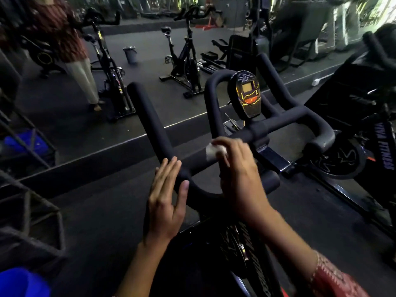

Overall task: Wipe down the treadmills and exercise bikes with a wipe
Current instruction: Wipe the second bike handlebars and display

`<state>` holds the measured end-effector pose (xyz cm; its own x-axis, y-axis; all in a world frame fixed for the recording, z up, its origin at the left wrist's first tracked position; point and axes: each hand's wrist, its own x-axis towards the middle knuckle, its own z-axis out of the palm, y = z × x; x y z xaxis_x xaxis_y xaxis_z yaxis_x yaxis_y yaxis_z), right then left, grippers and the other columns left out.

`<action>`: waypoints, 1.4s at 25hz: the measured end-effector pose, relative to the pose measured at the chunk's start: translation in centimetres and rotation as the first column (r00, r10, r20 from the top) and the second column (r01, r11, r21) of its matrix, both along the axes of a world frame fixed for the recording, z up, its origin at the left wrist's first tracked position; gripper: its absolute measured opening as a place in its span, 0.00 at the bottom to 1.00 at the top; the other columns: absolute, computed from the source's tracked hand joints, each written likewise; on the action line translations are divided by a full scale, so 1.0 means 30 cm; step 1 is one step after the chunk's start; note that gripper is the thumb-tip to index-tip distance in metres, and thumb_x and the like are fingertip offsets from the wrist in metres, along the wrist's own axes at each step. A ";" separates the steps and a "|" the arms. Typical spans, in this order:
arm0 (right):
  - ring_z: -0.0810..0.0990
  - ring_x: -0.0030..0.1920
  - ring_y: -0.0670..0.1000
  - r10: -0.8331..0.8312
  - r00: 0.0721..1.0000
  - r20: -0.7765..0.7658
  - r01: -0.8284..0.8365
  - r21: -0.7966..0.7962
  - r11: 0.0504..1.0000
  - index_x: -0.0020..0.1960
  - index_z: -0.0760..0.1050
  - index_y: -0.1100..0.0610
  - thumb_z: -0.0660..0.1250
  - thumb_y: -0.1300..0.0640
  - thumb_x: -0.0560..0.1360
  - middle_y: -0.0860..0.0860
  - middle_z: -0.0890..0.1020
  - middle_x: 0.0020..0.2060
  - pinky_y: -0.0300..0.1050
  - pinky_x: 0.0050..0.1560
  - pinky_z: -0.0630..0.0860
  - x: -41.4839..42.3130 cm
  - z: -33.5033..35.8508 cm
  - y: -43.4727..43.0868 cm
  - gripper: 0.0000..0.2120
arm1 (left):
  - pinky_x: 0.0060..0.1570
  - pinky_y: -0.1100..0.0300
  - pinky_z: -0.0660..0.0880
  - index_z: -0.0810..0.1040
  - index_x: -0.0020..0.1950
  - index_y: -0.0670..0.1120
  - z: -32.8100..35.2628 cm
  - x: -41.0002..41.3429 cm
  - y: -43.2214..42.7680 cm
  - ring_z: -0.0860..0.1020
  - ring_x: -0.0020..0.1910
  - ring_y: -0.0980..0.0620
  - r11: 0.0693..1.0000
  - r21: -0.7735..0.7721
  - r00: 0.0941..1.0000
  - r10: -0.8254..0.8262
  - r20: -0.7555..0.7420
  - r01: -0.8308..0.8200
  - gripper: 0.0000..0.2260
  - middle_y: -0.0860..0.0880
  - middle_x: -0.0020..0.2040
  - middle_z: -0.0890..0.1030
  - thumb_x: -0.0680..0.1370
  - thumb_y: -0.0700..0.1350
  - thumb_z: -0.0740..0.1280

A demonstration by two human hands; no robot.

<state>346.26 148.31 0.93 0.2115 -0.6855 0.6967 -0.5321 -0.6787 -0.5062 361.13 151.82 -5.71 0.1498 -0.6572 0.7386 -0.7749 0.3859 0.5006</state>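
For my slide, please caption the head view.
Right hand holds a white wipe on the black padded bike handlebar; open left hand touches it.

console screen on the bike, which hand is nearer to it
Right. The right hand, holding the wipe, is on the handlebar below and left of the console screen; the left hand rests on the handlebar's near left bend, farther down and left.

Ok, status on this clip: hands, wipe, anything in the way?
Left hand open, fingers straight, at handlebar's left bend. Right hand grips wipe against handlebar's middle. Console stands just beyond the wipe.
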 end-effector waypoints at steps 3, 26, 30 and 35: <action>0.69 0.66 0.58 0.262 0.910 -0.323 -0.261 0.046 0.964 0.67 0.69 0.66 0.54 0.57 0.79 0.62 0.73 0.64 0.44 0.68 0.61 0.056 0.034 -0.132 0.20 | 0.69 0.50 0.63 0.71 0.67 0.34 0.021 0.026 -0.021 0.66 0.71 0.49 1.000 -0.004 0.998 0.013 -0.058 -0.014 0.24 0.43 0.68 0.71 0.83 0.52 0.53; 0.58 0.76 0.54 0.333 0.610 -0.719 -0.538 -0.068 0.840 0.74 0.64 0.62 0.59 0.66 0.77 0.56 0.63 0.75 0.53 0.75 0.54 -0.314 -0.036 -0.491 0.25 | 0.71 0.54 0.58 0.71 0.69 0.37 0.140 -0.181 -0.182 0.70 0.68 0.43 0.942 0.321 0.968 0.018 0.249 -0.100 0.26 0.41 0.69 0.72 0.77 0.51 0.57; 0.68 0.70 0.58 0.284 0.697 -0.658 -0.457 -0.103 0.883 0.69 0.71 0.64 0.59 0.62 0.72 0.58 0.71 0.69 0.52 0.72 0.60 -0.421 -0.037 -0.503 0.24 | 0.71 0.58 0.53 0.70 0.69 0.37 0.147 -0.289 -0.217 0.65 0.71 0.46 0.937 0.346 0.976 -0.028 0.214 -0.049 0.26 0.43 0.70 0.70 0.77 0.52 0.57; 0.82 0.55 0.61 0.113 0.884 -0.453 -0.184 -0.116 0.976 0.59 0.80 0.63 0.51 0.57 0.67 0.58 0.81 0.59 0.57 0.39 0.82 -0.530 0.020 -0.494 0.28 | 0.70 0.58 0.52 0.70 0.69 0.36 0.144 -0.391 -0.275 0.63 0.70 0.44 0.929 0.366 0.981 -0.014 0.192 -0.058 0.28 0.40 0.69 0.70 0.75 0.53 0.58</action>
<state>330.36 133.50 1.54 0.6121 -0.5154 0.5997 -0.5627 -0.8167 -0.1276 349.40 143.56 -1.39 0.0496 -0.8862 0.4606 -0.8749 0.1839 0.4480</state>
